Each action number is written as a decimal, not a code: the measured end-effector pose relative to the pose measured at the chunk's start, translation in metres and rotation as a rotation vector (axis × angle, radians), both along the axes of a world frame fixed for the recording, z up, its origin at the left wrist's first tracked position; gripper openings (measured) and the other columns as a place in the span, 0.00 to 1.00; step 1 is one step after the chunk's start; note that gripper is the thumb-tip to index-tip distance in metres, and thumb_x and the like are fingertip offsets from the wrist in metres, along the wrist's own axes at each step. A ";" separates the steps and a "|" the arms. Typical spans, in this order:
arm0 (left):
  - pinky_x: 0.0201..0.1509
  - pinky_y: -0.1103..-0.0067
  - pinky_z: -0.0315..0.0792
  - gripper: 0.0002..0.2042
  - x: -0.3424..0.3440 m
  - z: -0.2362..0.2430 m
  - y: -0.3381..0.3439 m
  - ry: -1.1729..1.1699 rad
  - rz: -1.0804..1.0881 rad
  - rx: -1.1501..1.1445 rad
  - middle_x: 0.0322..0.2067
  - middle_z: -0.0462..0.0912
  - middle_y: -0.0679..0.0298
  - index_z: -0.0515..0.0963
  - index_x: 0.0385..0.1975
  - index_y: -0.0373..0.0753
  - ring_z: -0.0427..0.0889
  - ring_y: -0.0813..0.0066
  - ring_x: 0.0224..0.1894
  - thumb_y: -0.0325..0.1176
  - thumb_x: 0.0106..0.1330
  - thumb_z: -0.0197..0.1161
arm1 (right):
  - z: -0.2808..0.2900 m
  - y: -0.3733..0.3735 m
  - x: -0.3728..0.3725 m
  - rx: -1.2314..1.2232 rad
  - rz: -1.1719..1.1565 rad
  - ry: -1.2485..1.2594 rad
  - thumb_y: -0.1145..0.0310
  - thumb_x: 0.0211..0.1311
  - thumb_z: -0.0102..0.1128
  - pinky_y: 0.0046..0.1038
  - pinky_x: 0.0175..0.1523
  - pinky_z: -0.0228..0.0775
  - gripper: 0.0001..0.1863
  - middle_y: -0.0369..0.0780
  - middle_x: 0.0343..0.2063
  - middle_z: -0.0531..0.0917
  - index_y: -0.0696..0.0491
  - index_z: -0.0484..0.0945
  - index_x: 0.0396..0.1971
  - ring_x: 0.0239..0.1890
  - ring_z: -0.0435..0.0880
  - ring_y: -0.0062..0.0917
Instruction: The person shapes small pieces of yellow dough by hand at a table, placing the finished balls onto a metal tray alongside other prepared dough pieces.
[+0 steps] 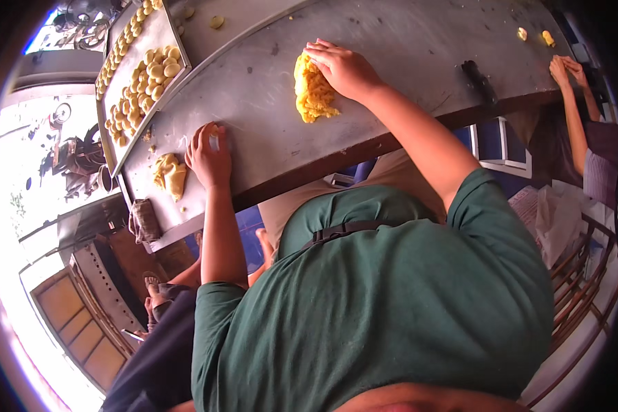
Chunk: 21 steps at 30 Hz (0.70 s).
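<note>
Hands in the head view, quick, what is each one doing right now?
Left hand: curled on the grey metal table, contents cannot be told.
Right hand: open, pressing the crumbly yellow dough lump.

Dull scuffed metal table [405, 48], crumbly dough [312, 93]

Dough lump [314, 89] part-hidden under right hand [343, 69] fingers [321, 49].

right hand [343, 69] on yellow dough [314, 90], left hand [209, 156] perhaps pinching a piece
</note>
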<state>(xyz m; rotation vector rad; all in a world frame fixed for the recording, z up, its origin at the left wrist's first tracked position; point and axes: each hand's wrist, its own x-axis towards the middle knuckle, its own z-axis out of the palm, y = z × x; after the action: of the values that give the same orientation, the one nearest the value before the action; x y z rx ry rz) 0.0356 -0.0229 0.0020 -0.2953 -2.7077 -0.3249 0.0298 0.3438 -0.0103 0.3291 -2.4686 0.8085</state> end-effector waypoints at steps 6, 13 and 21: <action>0.66 0.64 0.65 0.16 0.004 -0.002 -0.005 -0.037 0.134 0.021 0.50 0.84 0.66 0.84 0.51 0.53 0.79 0.63 0.58 0.51 0.70 0.65 | 0.015 0.013 0.044 0.255 0.110 -0.141 0.72 0.68 0.57 0.36 0.65 0.74 0.15 0.40 0.56 0.83 0.54 0.82 0.52 0.63 0.79 0.34; 0.65 0.64 0.65 0.13 0.005 0.000 -0.003 -0.018 0.048 0.078 0.48 0.86 0.66 0.83 0.52 0.52 0.81 0.62 0.54 0.46 0.72 0.63 | 0.037 0.013 0.039 -0.010 -0.001 -0.136 0.63 0.64 0.68 0.38 0.50 0.79 0.09 0.38 0.37 0.85 0.48 0.83 0.40 0.45 0.85 0.38; 0.67 0.64 0.64 0.10 0.001 0.003 0.004 -0.005 0.054 0.084 0.48 0.86 0.66 0.84 0.48 0.53 0.81 0.62 0.56 0.43 0.69 0.65 | 0.007 0.032 0.051 0.315 -0.024 -0.208 0.67 0.68 0.61 0.36 0.59 0.79 0.17 0.43 0.54 0.86 0.53 0.82 0.55 0.54 0.85 0.38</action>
<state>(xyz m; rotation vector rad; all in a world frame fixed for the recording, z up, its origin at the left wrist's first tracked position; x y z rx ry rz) 0.0368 -0.0191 0.0050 -0.1978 -2.6929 -0.4225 0.0811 0.3759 -0.0033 0.3396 -2.7937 0.4607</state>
